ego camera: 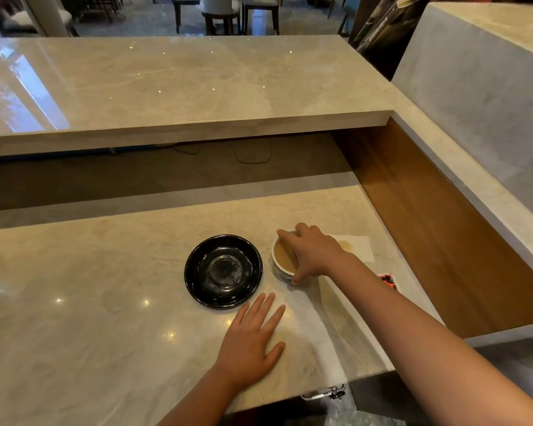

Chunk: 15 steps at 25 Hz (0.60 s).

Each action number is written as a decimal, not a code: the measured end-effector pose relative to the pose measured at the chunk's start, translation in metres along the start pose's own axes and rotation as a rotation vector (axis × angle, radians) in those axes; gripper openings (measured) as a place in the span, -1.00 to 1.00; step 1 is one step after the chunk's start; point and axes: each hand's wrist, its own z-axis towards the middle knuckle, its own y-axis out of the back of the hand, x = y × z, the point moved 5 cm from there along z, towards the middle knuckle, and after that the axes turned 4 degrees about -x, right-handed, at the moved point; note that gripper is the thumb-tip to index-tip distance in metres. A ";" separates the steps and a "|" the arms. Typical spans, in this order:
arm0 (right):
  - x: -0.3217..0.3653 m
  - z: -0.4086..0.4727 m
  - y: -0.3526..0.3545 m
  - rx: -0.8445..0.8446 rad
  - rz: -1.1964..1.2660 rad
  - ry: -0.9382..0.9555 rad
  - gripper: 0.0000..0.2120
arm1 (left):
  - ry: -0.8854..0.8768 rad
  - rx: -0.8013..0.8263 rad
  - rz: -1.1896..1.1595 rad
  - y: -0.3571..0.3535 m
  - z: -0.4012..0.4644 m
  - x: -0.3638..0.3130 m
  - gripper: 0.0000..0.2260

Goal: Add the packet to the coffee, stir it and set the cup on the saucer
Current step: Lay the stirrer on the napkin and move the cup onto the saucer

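Right hand point(311, 255) grips round white cup point(279, 269) (milky coffee); left hand point(253, 336) lies flat.

No legible text anywhere, seemingly.

Single head view, angled down, close over counter point(105, 333)

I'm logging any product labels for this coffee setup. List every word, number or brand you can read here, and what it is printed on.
No text can be read in this view.
Red and black packet beside the right forearm: printed, but too small and blurred to read.
Dark panel at top right: faint markings, unreadable.
White cup, black saucer, paper napkin: no lettering visible.
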 end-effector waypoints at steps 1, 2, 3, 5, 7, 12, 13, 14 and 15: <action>0.000 0.000 -0.001 -0.017 0.002 0.006 0.02 | 0.001 -0.001 -0.009 0.000 0.000 0.000 -0.46; -0.001 0.000 -0.001 -0.033 0.007 0.007 0.01 | 0.002 -0.002 -0.013 0.000 -0.001 0.001 -0.46; -0.002 0.000 -0.001 -0.046 0.016 0.002 0.00 | 0.003 -0.001 -0.014 0.000 -0.001 0.001 -0.46; -0.004 -0.002 -0.002 -0.064 0.038 -0.017 -0.01 | 0.006 0.002 -0.016 -0.001 -0.002 0.001 -0.45; -0.004 -0.004 -0.002 -0.074 0.053 -0.030 -0.02 | 0.010 0.000 -0.020 -0.002 -0.002 0.002 -0.45; 0.009 -0.012 0.011 -0.128 0.062 0.005 -0.06 | 0.014 -0.001 -0.033 -0.004 -0.003 0.003 -0.45; 0.014 -0.014 0.017 -0.153 0.058 0.026 -0.07 | 0.014 0.000 -0.033 -0.004 -0.003 0.003 -0.45; 0.020 -0.014 0.023 -0.178 0.055 0.051 -0.08 | 0.014 0.001 -0.033 -0.003 -0.003 0.003 -0.45; 0.027 -0.015 0.030 -0.201 0.056 0.075 -0.09 | 0.012 0.004 -0.031 -0.003 -0.004 0.004 -0.45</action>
